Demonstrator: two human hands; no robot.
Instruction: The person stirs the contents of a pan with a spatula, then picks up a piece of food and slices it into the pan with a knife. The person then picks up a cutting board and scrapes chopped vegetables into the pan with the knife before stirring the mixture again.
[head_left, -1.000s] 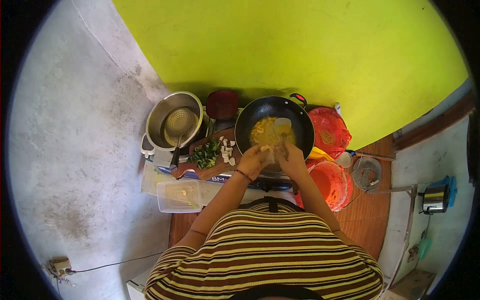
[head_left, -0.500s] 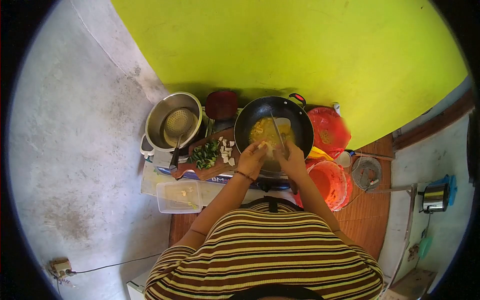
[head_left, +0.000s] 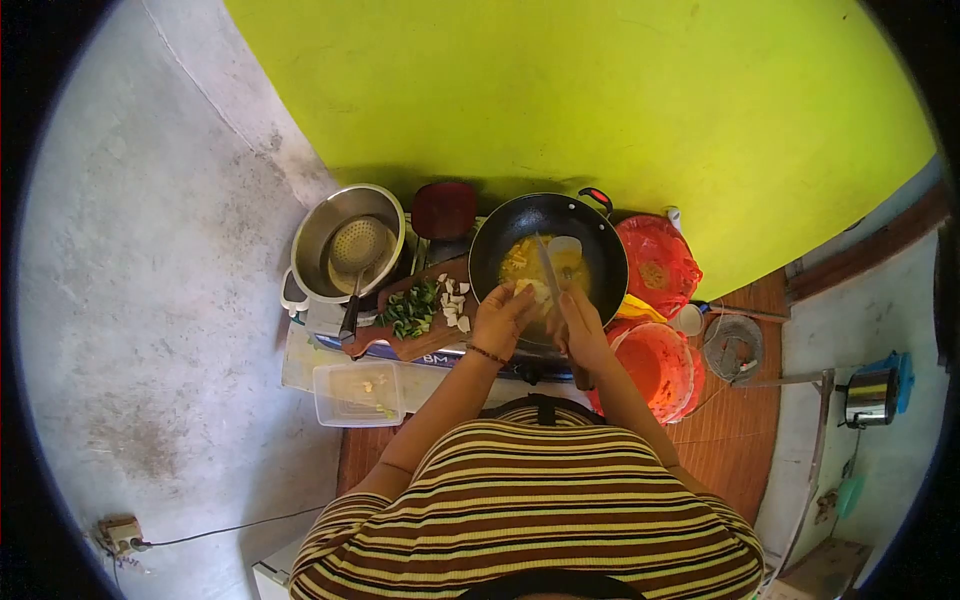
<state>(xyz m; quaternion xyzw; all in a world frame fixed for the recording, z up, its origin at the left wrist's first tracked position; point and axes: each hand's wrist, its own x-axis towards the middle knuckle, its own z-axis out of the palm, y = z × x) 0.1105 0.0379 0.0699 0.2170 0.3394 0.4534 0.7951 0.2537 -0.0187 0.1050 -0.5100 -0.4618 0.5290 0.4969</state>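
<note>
Over the near side of a black wok (head_left: 500, 215), my left hand (head_left: 501, 322) pinches a pale yellowish piece of food (head_left: 538, 291) whose exact kind I cannot tell. My right hand (head_left: 582, 328) is closed around a knife (head_left: 548, 265), its blade pointing away over the wok and its handle end showing below the palm. The blade lies close beside the pale piece. Inside the wok are yellow liquid and bits of food (head_left: 517, 262), with a pale spatula head (head_left: 566, 246) at the right.
Left of the wok, a wooden cutting board (head_left: 412, 347) holds chopped greens (head_left: 410, 308) and white pieces (head_left: 452, 303). Beyond it stands a steel pot (head_left: 308, 235) with a skimmer (head_left: 358, 247). A clear plastic container (head_left: 340, 407) sits nearer. Red bowls (head_left: 640, 365) are at right.
The knife has shifted slightly left, and more of its handle shows under my right hand. The pale piece at my left fingertips is more visible. Both hands stay over the wok.
</note>
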